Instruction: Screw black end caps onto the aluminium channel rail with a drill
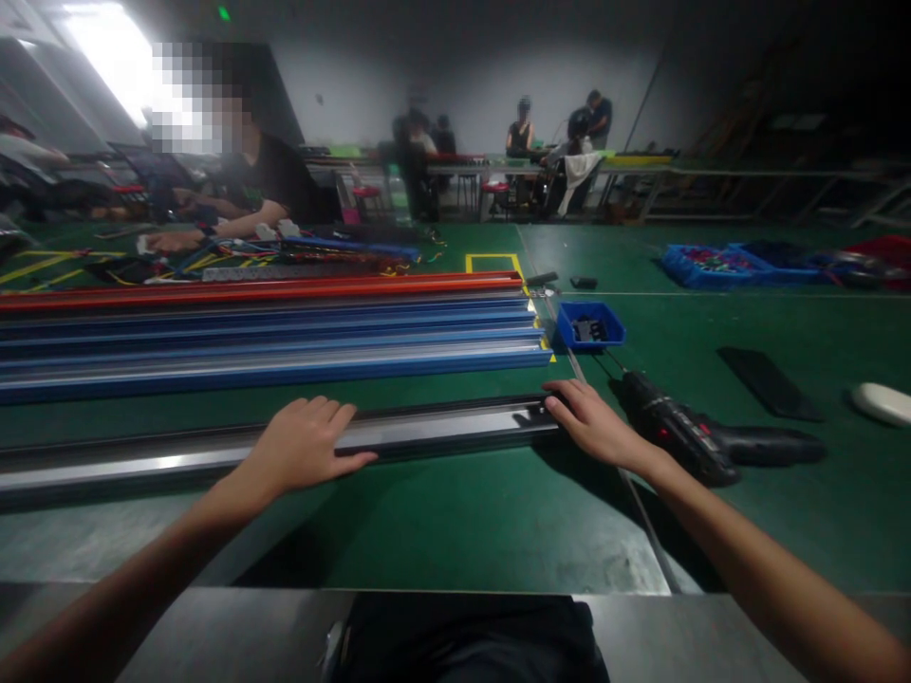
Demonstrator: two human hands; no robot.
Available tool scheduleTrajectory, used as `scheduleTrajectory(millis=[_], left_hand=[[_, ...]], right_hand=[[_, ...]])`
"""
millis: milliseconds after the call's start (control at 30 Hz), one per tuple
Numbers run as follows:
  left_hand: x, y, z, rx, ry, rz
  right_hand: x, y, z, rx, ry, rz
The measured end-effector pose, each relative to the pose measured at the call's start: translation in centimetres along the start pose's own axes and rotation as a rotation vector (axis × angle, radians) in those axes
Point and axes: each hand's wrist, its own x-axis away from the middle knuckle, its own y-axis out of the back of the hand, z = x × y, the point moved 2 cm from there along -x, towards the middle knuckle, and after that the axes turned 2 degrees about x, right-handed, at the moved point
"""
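A long black channel profile (441, 426) with a silvery inner face lies lengthwise on the green table, running off the left edge of view. My left hand (303, 441) grips it across its width, thumb on the near side and fingers over the far side. At its right end, my right hand (587, 422) is closed round the profile's tip, beside a small black piece (530, 417) set inside the channel. Just right of that hand lies a black power drill (683, 427), its bit pointing up and left.
Blue profiles (427, 363) and a red-orange one (356, 286) lie parallel beyond. A blue bin (618, 334) holds small dark parts. Farther right are a black flat piece (769, 382), a white object (883, 403) and blue trays (701, 277). A co-worker's hand (175, 241) is near wires.
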Motion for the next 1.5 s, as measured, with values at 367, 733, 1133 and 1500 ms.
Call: scheduleTrajectory(millis=[367, 733, 1133, 1500], left_hand=[[3.4, 0.1, 0.6, -0.124, -0.149, -0.258], [4.5, -0.2, 0.3, -0.125, -0.194, -0.381], [4.7, -0.4, -0.2, -0.114, -0.160, -0.368], [5.0, -1.1, -0.1, -0.090, -0.022, -0.235]], right_hand=[[1.7, -0.1, 2.9, 0.100, 0.008, 0.084], [2.0, 0.6, 3.6, 0.133, -0.004, 0.146], [1.5, 1.3, 4.5, 0.188, 0.026, 0.176], [1.4, -1.8, 7.3, 0.503, 0.318, 0.063]])
